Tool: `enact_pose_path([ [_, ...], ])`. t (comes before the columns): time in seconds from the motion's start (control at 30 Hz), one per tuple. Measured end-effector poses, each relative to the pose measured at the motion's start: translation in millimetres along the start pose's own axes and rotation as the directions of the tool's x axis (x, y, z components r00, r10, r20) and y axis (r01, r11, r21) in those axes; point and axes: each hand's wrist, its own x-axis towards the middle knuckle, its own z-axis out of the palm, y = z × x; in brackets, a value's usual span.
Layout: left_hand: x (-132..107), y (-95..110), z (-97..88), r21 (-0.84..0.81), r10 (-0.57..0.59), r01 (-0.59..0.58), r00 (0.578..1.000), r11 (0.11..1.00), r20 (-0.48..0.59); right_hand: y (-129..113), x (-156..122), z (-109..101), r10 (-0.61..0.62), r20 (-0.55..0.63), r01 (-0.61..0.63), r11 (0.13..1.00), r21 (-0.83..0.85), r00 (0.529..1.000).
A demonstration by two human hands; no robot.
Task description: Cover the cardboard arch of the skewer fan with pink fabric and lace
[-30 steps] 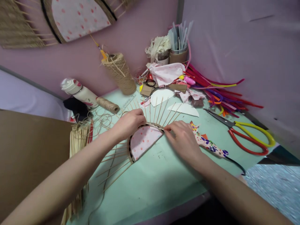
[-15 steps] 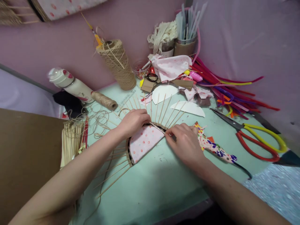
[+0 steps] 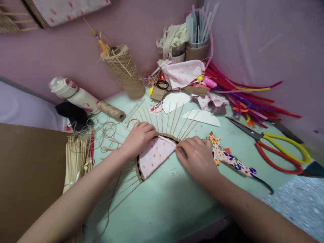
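Pinching pale cord [image 3: 167,139] along semicircular fabric panel [image 3: 155,158] with right hand [image 3: 196,154]; resting curled left hand [image 3: 141,136] on its rim, cannot tell whether pinching.

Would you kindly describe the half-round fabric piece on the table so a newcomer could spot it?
On the pale green table, find the left hand and right hand. Between them lies the half-round fabric piece; unlike the plain white half-rounds beyond, it has reddish spots and thin sticks fanning from its curved edge.
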Motion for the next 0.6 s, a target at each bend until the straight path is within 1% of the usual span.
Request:
enact_pose_path([
  [0.1, -7, 0, 1.3, 0.018, 0.042, -0.042, 0.999, 0.999, 0.002, -1, -2, 0, -0.045, -0.023, 0.044, 0.999, -0.017, 0.999],
  [0.2, -11, 1, 2.8, 0.026, 0.058, -0.058, 0.998, 0.998, 0.011, -1, -4, 1, -0.069, -0.035, 0.069, 0.997, -0.021, 0.997],
  [0.3, -12, 2, 3.6, 0.036, 0.013, -0.013, 1.0, 0.999, -0.018, 0, -4, 1, -0.067, -0.041, 0.066, 0.998, -0.018, 0.997],
  [0.43, -7, 3, 4.4, 0.002, -0.073, 0.074, 0.996, 0.997, -0.046, -1, -2, -1, -0.024, -0.045, 0.023, 1.0, -0.021, 0.999],
  [0.5, -3, 4, 4.3, -0.004, -0.089, 0.089, 0.995, 0.996, -0.036, -2, -1, -1, -0.021, -0.043, 0.021, 1.0, -0.013, 0.999],
  [0.6, 2, 5, 2.0, -0.017, -0.074, 0.074, 0.997, 0.997, -0.016, -4, 1, 0, -0.061, -0.036, 0.062, 0.998, 0.015, 0.997],
])
